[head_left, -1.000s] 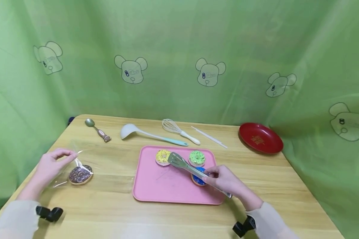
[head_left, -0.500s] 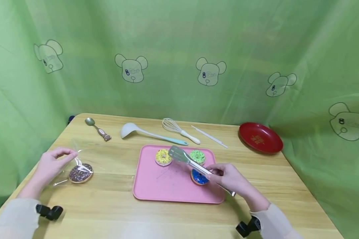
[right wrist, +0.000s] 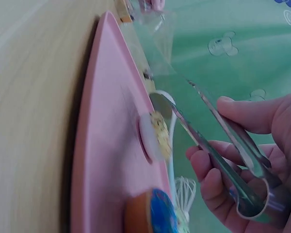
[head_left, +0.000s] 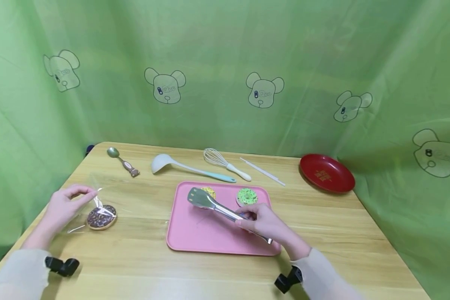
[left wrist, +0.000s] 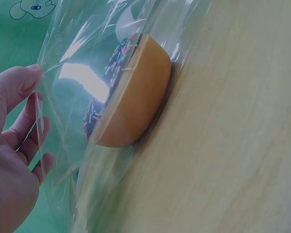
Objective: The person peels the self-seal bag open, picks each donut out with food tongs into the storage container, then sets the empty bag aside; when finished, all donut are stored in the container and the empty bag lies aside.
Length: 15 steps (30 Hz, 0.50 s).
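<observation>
My left hand [head_left: 68,205] pinches the edge of a clear plastic bag [left wrist: 58,145] at the left of the table. Inside the bag lies a chocolate donut with sprinkles [head_left: 101,217], its tan side showing in the left wrist view. In my right hand [head_left: 264,223] is a pair of metal tongs [head_left: 219,208], held over the pink tray [head_left: 187,239] with the tips parted and nothing between them. On the tray sit a yellow donut [right wrist: 157,136], partly covered by the tongs in the head view, a green donut [head_left: 247,196], and a blue donut [right wrist: 157,213], mostly hidden behind the right hand.
Behind the tray lie a ladle [head_left: 189,167], a whisk [head_left: 226,163] and thin white sticks [head_left: 262,171]. A spoon [head_left: 121,161] is at the back left. A red plate [head_left: 327,173] stands at the back right, close to the green curtain [head_left: 225,62].
The tongs in my right hand have swung left, from between the yellow and green donuts to over the yellow one. My left hand stays on the bag.
</observation>
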Available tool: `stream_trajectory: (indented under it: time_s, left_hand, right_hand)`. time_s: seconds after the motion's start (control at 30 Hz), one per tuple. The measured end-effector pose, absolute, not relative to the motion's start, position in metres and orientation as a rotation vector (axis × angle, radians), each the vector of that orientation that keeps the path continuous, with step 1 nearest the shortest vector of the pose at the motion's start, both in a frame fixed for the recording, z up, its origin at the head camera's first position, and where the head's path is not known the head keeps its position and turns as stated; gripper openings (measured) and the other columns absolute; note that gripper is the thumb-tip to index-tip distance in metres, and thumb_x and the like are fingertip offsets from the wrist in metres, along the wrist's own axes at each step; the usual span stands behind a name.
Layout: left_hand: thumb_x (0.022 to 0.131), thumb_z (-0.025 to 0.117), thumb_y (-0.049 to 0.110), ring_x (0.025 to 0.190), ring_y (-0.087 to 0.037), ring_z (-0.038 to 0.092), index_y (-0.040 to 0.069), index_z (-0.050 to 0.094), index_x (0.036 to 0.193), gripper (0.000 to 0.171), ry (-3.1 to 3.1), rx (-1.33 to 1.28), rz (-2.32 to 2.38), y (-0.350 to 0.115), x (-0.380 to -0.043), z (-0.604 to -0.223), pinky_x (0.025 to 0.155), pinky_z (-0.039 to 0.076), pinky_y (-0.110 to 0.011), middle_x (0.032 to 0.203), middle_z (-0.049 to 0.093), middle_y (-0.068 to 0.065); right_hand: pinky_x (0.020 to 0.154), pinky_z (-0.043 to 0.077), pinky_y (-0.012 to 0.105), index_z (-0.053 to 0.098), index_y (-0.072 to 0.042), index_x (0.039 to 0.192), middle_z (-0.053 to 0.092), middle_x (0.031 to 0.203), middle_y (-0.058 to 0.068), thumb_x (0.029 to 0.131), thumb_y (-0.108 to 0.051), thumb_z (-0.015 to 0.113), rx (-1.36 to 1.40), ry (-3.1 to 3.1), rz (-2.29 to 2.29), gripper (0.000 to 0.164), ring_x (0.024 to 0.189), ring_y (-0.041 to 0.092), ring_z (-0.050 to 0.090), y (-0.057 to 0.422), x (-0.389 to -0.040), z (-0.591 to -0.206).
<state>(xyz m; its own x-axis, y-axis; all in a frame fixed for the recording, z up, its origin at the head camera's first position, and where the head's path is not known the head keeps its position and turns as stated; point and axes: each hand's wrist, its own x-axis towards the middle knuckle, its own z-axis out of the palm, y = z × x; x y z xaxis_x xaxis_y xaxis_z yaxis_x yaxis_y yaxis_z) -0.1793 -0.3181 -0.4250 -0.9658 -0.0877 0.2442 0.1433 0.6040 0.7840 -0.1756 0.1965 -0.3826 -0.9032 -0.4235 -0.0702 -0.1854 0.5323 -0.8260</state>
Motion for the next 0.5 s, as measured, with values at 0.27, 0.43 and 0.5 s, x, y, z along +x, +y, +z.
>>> stream_trajectory:
  time_s: [0.27,0.43,0.5]
  left_hand:
    - [0.088,0.065,0.034,0.089,0.006,0.047,0.005,0.064,0.102,0.032,-2.573,-0.051,-1.257,-0.318,-0.179,-0.425,0.078,0.035,-0.029,0.091,0.06,0.022]
    - [0.088,0.065,0.034,0.091,0.007,0.047,0.005,0.065,0.101,0.032,-2.573,-0.055,-1.268,-0.317,-0.18,-0.425,0.083,0.036,-0.038,0.092,0.061,0.021]
    - [0.088,0.065,0.033,0.09,0.007,0.047,0.005,0.065,0.101,0.031,-2.572,-0.055,-1.264,-0.317,-0.18,-0.426,0.083,0.037,-0.037,0.091,0.06,0.022]
  right_hand:
    - [0.054,0.04,0.021,0.068,-0.006,0.103,0.059,0.076,0.001,0.081,-0.02,0.072,-0.62,2.528,-1.233,0.027,0.065,0.014,0.048,0.159,-0.179,-0.389]
    - [0.055,0.041,0.022,0.068,-0.009,0.104,0.06,0.077,0.0,0.081,-0.019,0.072,-0.625,2.503,-1.198,0.026,0.067,0.014,0.049,0.135,-0.183,-0.39]
    - [0.054,0.04,0.022,0.068,-0.011,0.104,0.059,0.077,-0.001,0.081,-0.021,0.073,-0.631,2.506,-1.171,0.026,0.066,0.014,0.048,0.125,-0.186,-0.393]
